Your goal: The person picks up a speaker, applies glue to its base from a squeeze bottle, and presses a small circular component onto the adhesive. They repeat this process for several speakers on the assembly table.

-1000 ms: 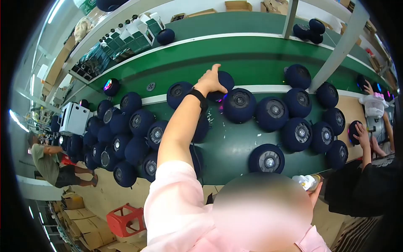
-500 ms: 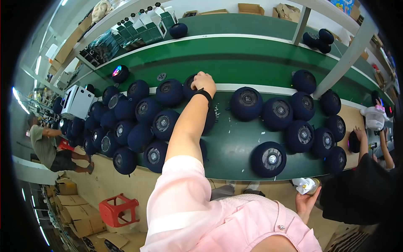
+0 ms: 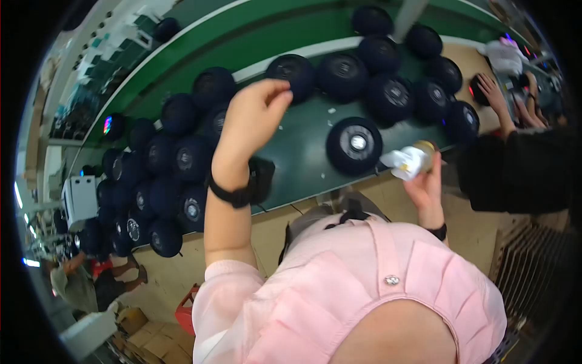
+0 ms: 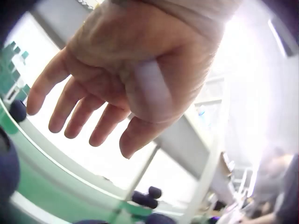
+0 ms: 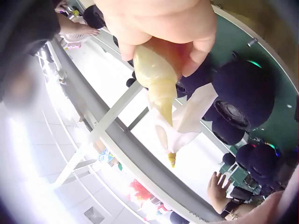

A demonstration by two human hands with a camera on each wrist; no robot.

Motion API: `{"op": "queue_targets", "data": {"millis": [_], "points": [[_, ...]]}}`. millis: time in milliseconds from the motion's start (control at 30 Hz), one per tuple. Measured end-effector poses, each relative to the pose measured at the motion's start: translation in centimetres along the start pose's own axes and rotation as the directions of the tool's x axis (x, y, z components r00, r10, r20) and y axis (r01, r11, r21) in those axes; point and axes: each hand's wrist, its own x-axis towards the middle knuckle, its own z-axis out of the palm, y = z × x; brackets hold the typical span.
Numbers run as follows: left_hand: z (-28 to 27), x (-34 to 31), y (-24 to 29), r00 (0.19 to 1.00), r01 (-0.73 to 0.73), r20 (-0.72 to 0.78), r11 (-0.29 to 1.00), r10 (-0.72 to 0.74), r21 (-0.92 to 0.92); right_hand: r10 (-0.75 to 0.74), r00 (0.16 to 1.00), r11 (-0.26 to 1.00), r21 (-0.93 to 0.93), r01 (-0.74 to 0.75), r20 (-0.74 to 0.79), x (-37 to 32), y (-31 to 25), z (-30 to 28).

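Head view: the right grip (image 3: 424, 188) is closed around a bottle (image 5: 154, 70), held near the front edge of the green worktop (image 3: 297, 158). From the right wrist, the bottle looks pale yellow and glossy, reddish-brown against the palm, bulging at the shoulder and narrowing to a long neck that points away from the fingers. A crumpled white wrap (image 5: 187, 116) sits at the neck, and a ribbed golden tip (image 5: 172, 160) pokes out beyond it.

The left grip (image 3: 251, 121) holds nothing; its wrist view shows the fingers loose and apart, touching nothing. Just past its fingertips, as seen from the head, sits a dark blue ball (image 3: 297, 68), slightly blurred. To the left of the right grip, near the wrapped end of the bottle, a lone ball (image 3: 354, 145) turns up a dark ridged disc with a bright silvery centre. Similar balls (image 3: 394, 100) cluster beyond the right grip, and a larger crowd of balls (image 3: 159, 151) lies left of the left grip.
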Motion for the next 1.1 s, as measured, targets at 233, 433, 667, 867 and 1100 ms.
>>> {"op": "queue_targets", "data": {"millis": [233,433,667,867,1100], "points": [[9.2,-6.2,-0.6,0.998,0.049,0.038,0.987,-0.043,-0.156,-0.108,0.99,0.985,-0.125,0.118,0.086,2.2,-0.4,1.2],[12.8,-5.3,-2.7,0.987,0.16,0.005,0.987,-0.16,-0.006,-0.173,0.968,0.957,-0.2,0.209,0.184,4.2,-1.8,1.9],[15.0,-6.4,-2.6,0.972,0.199,-0.122,0.98,-0.201,-0.027,-0.378,0.855,0.781,-0.373,0.501,0.355,7.6,-1.2,2.9],[15.6,-8.0,-2.4,0.973,0.207,-0.099,0.977,-0.21,-0.038,-0.479,0.762,0.694,-0.345,0.633,0.435,9.7,-0.4,4.4],[13.2,-4.5,-0.5,0.961,0.102,-0.254,0.994,-0.106,-0.027,-0.554,0.637,0.521,-0.375,0.767,0.536,10.2,-0.5,6.0]]}}
